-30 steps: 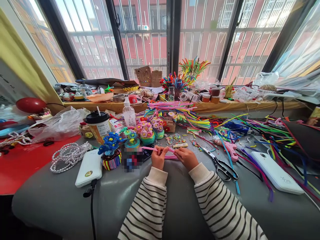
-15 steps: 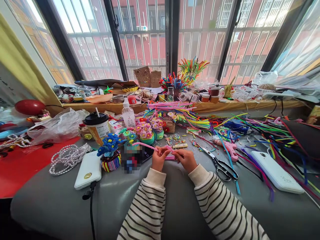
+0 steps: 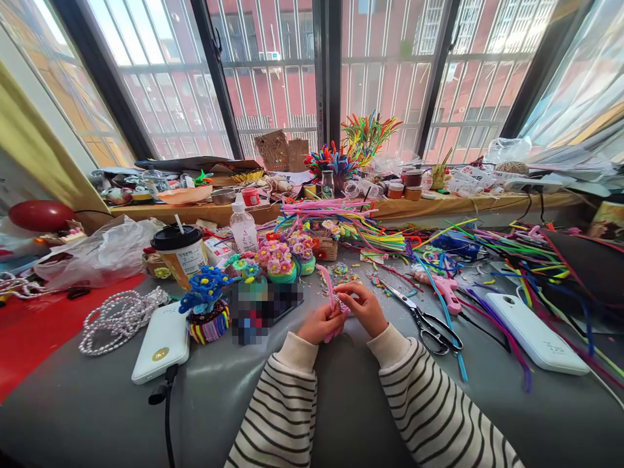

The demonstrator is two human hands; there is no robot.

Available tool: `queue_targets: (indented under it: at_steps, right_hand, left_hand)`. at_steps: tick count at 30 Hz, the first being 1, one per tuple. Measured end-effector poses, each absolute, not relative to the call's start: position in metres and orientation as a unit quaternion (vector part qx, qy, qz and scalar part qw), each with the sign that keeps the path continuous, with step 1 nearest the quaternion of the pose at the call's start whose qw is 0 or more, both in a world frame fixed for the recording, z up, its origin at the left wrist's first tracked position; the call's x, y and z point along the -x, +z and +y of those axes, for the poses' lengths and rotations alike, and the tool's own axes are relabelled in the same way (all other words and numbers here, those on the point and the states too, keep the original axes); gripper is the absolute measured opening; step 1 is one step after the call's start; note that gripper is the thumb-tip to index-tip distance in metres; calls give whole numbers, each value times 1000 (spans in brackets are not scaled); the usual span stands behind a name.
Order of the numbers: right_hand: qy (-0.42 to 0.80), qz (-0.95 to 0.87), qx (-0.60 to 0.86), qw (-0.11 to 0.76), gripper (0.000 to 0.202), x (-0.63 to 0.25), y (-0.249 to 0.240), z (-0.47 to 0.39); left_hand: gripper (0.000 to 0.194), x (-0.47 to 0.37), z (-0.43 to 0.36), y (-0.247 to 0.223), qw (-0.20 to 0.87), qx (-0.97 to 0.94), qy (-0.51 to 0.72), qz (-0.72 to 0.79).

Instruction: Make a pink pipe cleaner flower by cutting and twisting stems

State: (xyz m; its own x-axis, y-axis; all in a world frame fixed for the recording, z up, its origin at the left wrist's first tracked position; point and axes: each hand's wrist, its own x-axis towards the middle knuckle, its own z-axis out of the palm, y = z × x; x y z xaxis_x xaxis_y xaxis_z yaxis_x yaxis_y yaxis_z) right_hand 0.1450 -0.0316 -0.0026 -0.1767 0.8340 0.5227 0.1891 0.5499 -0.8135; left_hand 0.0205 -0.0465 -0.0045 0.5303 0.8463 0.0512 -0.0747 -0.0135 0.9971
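The left hand (image 3: 322, 323) is mostly closed, with its fingers bent around a pink pipe cleaner (image 3: 325, 281). One end of this pipe cleaner stands up above the hand and leans a little, and another pink part shows below the fingers. The right hand (image 3: 363, 307) is partly closed; its thumb and index finger come together in a pinch at the pink piece, just beside the left hand. What exactly is between these fingertips is too small to tell.

The pink pipe cleaner is in front of the person, above the grey table (image 3: 351, 416). To the left of the hands there is a dark phone (image 3: 288, 301), and farther left stands a pot of blue flowers (image 3: 207, 304). Pots of pink flowers (image 3: 277, 260) are behind the phone. On the right side, near the right hand, lie scissors (image 3: 423, 318) with black handles, and a pink glue gun (image 3: 446, 292) is beyond them, beside a blue pipe cleaner (image 3: 442, 304).
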Motion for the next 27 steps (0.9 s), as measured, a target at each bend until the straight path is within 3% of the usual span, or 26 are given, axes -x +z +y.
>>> queue_targets:
  at_steps: [7,11,17,21,27]
  right_hand:
    - [387,-707,316,500,23,-145,1,-36]
    - [449,-606,341,561,17,-147,-3,-32]
    - [528,-385,320,686,14,-153,-5,-24]
    - [587,-343,296,671,16,-152,-6,-22]
    - [618,-333,293,649,18,-148,-11,-21]
  left_hand:
    - [29,-23,-36,-3,645,-631,259,345]
    - [24,-22,-32,-3,648,-635,253,336]
    - [38,-13,-31,-5,633,-555,433,322]
    - [32,-15,-26,-3,596,-467,560,336]
    - [29,-20,-23,-7,560,-466,589,350]
